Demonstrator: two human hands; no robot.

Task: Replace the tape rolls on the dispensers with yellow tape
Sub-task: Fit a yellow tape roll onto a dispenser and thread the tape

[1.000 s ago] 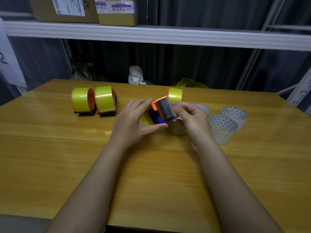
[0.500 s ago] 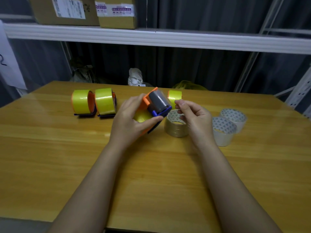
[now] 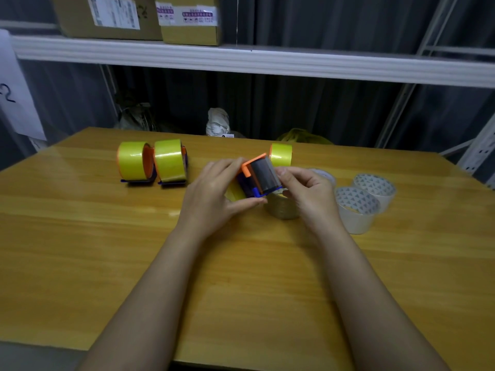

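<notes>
My left hand (image 3: pixel 214 192) grips an orange and blue tape dispenser (image 3: pixel 258 176) just above the table's middle; a bit of yellow tape shows under my palm. My right hand (image 3: pixel 308 190) pinches at the dispenser's right end, where its grey plate ends. A brownish tape roll (image 3: pixel 282 208) lies flat below and between my hands. Two dispensers loaded with yellow tape (image 3: pixel 132 163) (image 3: pixel 170 163) stand side by side at the left. Another yellow roll (image 3: pixel 281 153) stands on edge behind the held dispenser.
Two whitish rolls (image 3: pixel 357 214) (image 3: pixel 375 187) with patterned cores sit at the right, a third (image 3: pixel 325 175) partly behind my right hand. The wooden table (image 3: pixel 80 236) ends near my elbows. A white shelf (image 3: pixel 241 58) with cardboard boxes hangs over the far edge.
The dispenser was raised and tilted half a second ago with my right hand off it; now it is lower again and my right hand pinches its right end.
</notes>
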